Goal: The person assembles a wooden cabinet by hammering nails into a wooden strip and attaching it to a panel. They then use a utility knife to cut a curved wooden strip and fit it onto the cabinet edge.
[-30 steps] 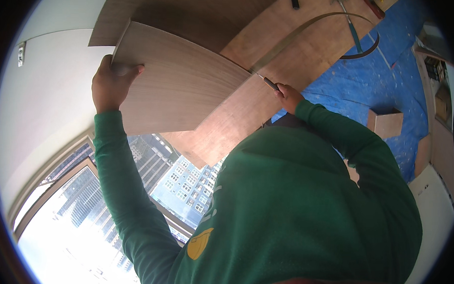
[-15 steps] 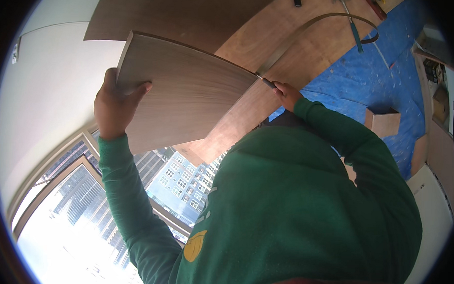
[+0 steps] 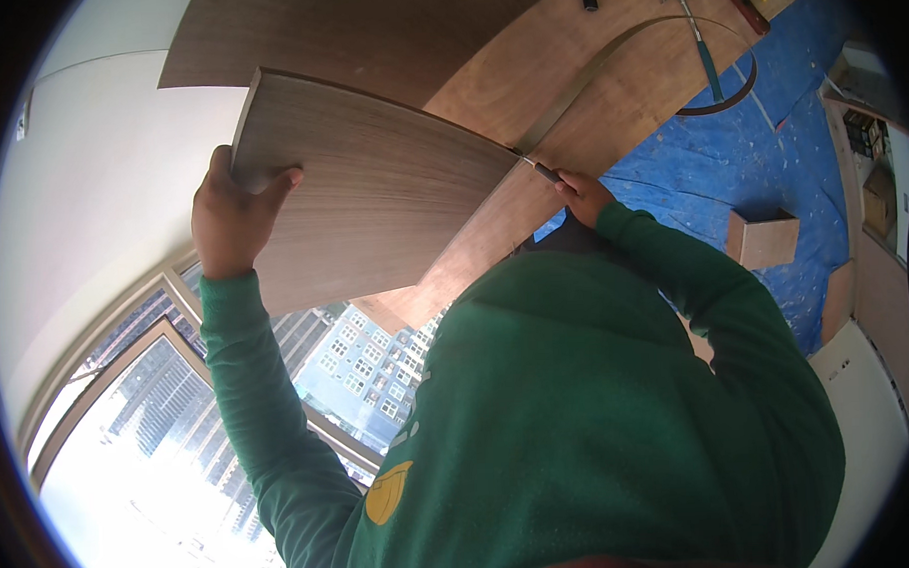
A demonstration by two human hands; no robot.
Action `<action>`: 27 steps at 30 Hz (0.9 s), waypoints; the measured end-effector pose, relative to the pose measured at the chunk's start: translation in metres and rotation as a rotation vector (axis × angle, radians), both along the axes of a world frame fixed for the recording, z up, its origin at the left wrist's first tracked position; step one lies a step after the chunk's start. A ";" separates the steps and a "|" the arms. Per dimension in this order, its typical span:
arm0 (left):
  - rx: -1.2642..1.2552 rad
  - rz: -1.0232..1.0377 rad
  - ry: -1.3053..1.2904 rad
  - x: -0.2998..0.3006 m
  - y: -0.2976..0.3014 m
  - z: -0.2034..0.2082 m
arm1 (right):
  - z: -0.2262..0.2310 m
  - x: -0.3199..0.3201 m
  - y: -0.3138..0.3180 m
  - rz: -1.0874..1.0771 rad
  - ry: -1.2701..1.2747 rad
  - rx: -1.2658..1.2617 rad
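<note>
- Grey-brown wood grain covers the board (image 3: 371, 192), which fills the upper left-centre of the head view, tilted over the paler plywood table (image 3: 507, 80).
- Left hand (image 3: 234, 217), left of centre: thumb on the board's near face, other fingers hidden behind, pinching its left edge, apparently to steady it.
- Right hand (image 3: 584, 194), right of centre: fingers curled round a slim tool's (image 3: 547, 172) dark handle, its tip by the board's right corner (contact is too small to tell), a grip that seems suited to fine control.
- Thin curved strip (image 3: 568, 100), upper right: runs from beside that corner towards the hammer (image 3: 702, 50), whose handle overhangs the blue sheet (image 3: 711, 175), probably laid within reach.
</note>
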State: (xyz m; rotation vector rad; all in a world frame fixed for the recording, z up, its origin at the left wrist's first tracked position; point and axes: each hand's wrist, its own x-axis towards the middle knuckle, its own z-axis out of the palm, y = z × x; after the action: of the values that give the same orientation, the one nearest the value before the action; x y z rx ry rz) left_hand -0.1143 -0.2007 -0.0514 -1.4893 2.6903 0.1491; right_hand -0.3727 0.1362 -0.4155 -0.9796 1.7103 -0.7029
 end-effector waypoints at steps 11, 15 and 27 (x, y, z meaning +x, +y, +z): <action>0.305 -0.335 0.103 0.009 -0.014 0.029 | -0.023 0.000 0.012 0.015 0.050 0.056; 0.424 -0.505 0.238 0.006 -0.009 0.031 | -0.006 -0.007 0.007 0.040 0.066 0.100; 0.541 -0.342 0.376 0.001 0.045 0.037 | -0.018 0.006 0.013 -0.101 0.042 -0.002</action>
State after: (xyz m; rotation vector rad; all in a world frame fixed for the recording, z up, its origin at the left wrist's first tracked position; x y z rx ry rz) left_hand -0.1131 -0.1554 -0.0144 -0.9005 2.7806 1.1255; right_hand -0.3663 0.1495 -0.4339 -0.9201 1.8058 -0.7546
